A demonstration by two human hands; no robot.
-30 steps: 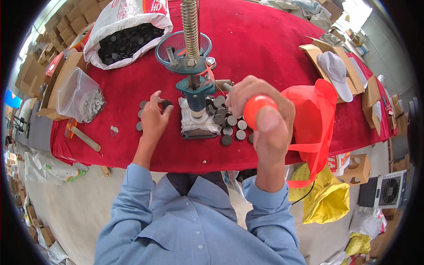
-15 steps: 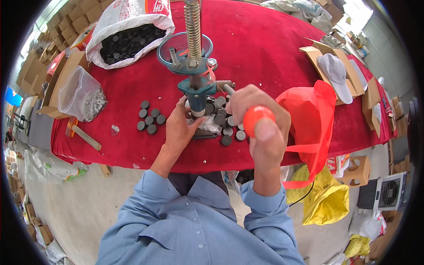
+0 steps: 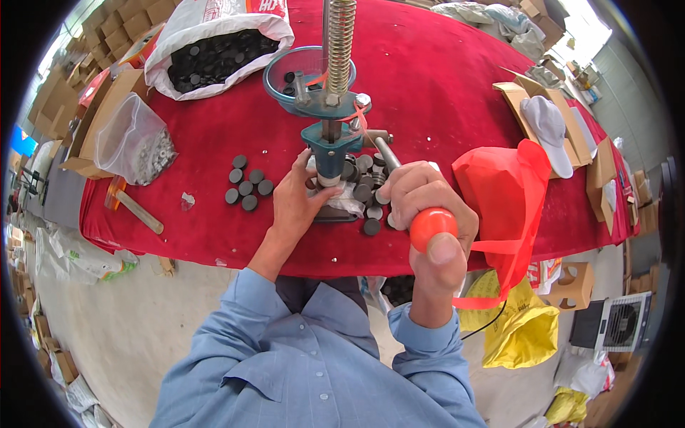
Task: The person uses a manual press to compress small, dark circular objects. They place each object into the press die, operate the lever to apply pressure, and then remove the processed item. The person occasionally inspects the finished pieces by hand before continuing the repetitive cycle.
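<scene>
A teal hand press (image 3: 330, 146) with a tall spring stands on the red table (image 3: 442, 85). My right hand (image 3: 428, 214) grips the orange ball knob (image 3: 432, 226) of the press lever. My left hand (image 3: 298, 201) reaches to the base of the press, its fingertips at the die; what it pinches is hidden. Several dark round discs (image 3: 246, 187) lie in a small group left of that hand, and a heap of discs (image 3: 364, 187) lies right of the press. A blue bowl (image 3: 308, 74) sits behind the press.
A white sack (image 3: 214, 50) full of dark discs lies at the back left. A clear bag of small metal parts (image 3: 139, 143) rests on a cardboard box. A red plastic bag (image 3: 503, 192) hangs over the table's right front edge. Cardboard boxes and a white cap (image 3: 546, 121) sit at right.
My left hand has moved from the loose discs at the left over to the base of the press. My right hand with the orange knob has come lower and nearer to me.
</scene>
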